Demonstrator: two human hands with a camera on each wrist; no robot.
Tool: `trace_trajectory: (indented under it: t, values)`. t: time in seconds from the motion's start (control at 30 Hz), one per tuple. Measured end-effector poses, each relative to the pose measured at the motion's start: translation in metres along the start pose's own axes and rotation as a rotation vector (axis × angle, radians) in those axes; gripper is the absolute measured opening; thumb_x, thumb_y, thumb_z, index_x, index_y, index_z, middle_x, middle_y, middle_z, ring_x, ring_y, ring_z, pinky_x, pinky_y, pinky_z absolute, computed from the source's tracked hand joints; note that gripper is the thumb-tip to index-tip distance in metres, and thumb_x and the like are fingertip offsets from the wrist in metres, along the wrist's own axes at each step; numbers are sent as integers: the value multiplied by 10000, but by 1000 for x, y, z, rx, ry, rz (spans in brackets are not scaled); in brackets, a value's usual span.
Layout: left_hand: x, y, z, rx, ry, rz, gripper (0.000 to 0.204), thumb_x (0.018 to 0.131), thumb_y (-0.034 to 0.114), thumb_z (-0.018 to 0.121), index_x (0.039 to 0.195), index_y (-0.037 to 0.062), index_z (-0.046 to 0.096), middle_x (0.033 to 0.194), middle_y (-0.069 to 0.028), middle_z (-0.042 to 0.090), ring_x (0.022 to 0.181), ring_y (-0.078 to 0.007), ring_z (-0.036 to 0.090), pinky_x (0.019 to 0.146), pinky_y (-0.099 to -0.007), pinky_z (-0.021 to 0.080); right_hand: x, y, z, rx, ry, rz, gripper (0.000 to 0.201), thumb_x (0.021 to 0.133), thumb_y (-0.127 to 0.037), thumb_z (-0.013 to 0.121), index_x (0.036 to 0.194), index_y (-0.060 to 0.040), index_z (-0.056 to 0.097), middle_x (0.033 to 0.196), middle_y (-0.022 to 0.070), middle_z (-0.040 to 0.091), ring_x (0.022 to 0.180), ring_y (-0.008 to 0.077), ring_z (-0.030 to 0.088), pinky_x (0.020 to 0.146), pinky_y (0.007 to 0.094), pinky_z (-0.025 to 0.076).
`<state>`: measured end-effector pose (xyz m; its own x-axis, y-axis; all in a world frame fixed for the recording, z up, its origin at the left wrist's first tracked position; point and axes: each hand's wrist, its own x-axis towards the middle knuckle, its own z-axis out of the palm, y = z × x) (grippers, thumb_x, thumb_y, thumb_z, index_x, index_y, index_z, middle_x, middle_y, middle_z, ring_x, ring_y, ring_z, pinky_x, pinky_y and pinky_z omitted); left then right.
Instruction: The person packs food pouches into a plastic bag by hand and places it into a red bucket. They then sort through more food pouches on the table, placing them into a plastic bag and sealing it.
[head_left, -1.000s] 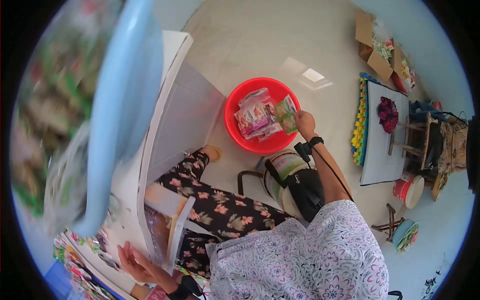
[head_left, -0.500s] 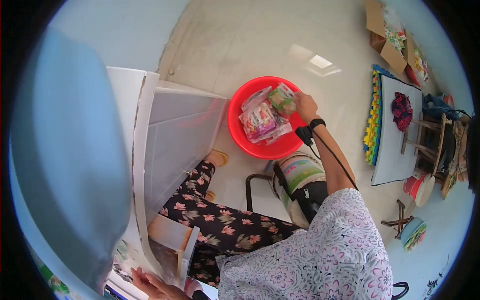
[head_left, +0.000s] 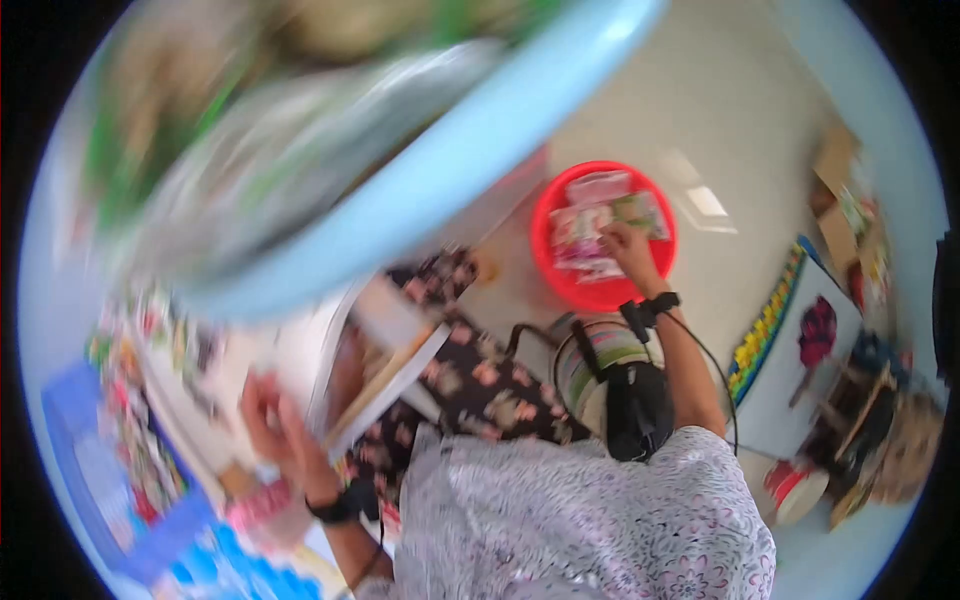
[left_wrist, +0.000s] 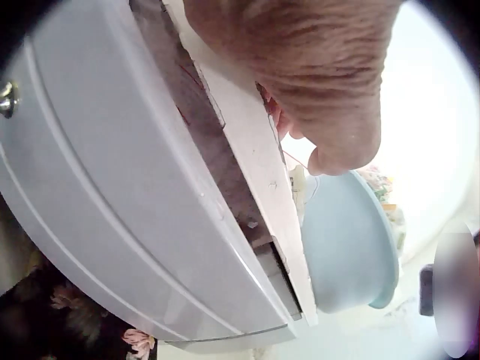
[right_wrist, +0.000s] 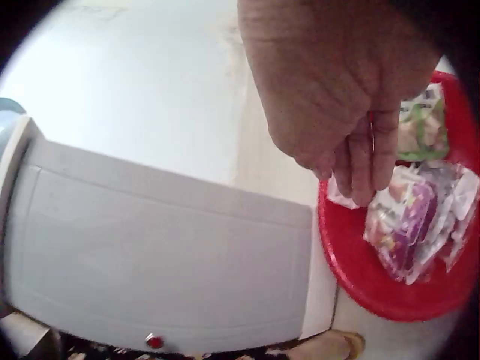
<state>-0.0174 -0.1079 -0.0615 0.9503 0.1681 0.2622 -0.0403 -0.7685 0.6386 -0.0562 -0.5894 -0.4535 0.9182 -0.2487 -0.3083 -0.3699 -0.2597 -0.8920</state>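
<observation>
My right hand [head_left: 630,248] is over the red basin [head_left: 600,295] on the floor, its fingers pointing down and loosely bent with nothing held between them. A green packet [right_wrist: 424,129] lies in the basin beside that hand. Clear and white packets, one with a purple print [right_wrist: 411,217], are heaped there too. My left hand [head_left: 285,430] hovers by the edge of the white table, fingers loosely extended and holding nothing. Close in front of the head camera, a blurred light-blue basin [head_left: 440,195] of packets fills the upper left; the left wrist view shows the light-blue basin [left_wrist: 345,240] beyond the hand.
A drawer [head_left: 425,365] stands pulled out of the white cabinet [right_wrist: 165,255] at the person's legs. A bucket [head_left: 585,375] with a black bag [head_left: 640,410] is at the right knee. Foam mats [head_left: 765,325], a cardboard box [head_left: 835,165] and a stool stand along the right wall.
The green packet has gone from my right hand into the red basin. That hand has let go and shifted left over the packets. The head view has swung toward the table.
</observation>
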Motion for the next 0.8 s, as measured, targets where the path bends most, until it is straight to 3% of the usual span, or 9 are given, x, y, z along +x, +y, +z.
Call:
trace_trajectory:
  t: [0.07,0.13,0.27,0.4,0.53,0.63,0.73,0.8]
  values:
    - [0,18,3,4,-19,14,477,1029,190,608,1466,7,552,1227,-125,687,1120,-205,630,1029,-354,483,-11,-61,13,105,-118,-41,172,986,-81,645,1116,14,707,967,104,734,895,183,701,810,323,548]
    - [-3,9,4,-118,0,-16,455,1040,170,594,1452,-18,549,1206,-128,692,1108,-192,637,1031,-351,483,-23,-109,33,208,-174,-96,168,1012,-92,633,1118,21,697,996,87,727,894,164,693,816,311,546]
    - [-2,-6,0,-423,55,12,420,1053,171,550,1417,-38,560,1125,-143,698,950,-172,628,867,-317,492,-59,-173,57,313,-280,-147,161,1027,-106,634,1122,14,684,1011,56,704,882,138,678,827,298,539]
    - [-9,-23,-6,-809,180,22,362,1059,167,514,1347,-41,587,1030,-140,691,828,-161,591,740,-290,457,-110,-257,53,230,-399,-233,172,1003,-153,672,1028,14,704,908,33,694,850,117,659,806,280,520]
    - [-37,-31,-25,-720,286,36,291,1050,120,526,1282,-38,602,979,-130,692,802,-161,601,725,-296,475,-150,-305,56,248,-394,-388,163,988,-153,686,994,8,712,899,49,708,830,119,650,753,281,519]
    - [-59,-43,-42,-587,384,20,231,1005,73,616,1212,-24,645,972,-109,706,814,-151,621,721,-283,492,-176,-320,79,426,-435,-322,151,987,-137,686,999,10,716,904,61,709,818,122,651,735,277,524]
    - [-79,-59,-59,-299,342,80,220,963,53,682,1169,-23,671,991,-98,693,834,-149,624,777,-303,509,-193,-339,106,363,-503,-406,131,985,-114,686,1008,11,720,904,69,707,803,125,657,723,275,530]
    - [-90,-65,-71,-72,205,155,215,909,62,746,1110,-3,706,1045,-109,693,924,-225,639,864,-359,512,-199,-350,129,368,-583,-485,109,975,-102,703,989,7,712,887,61,695,758,116,627,695,267,505]
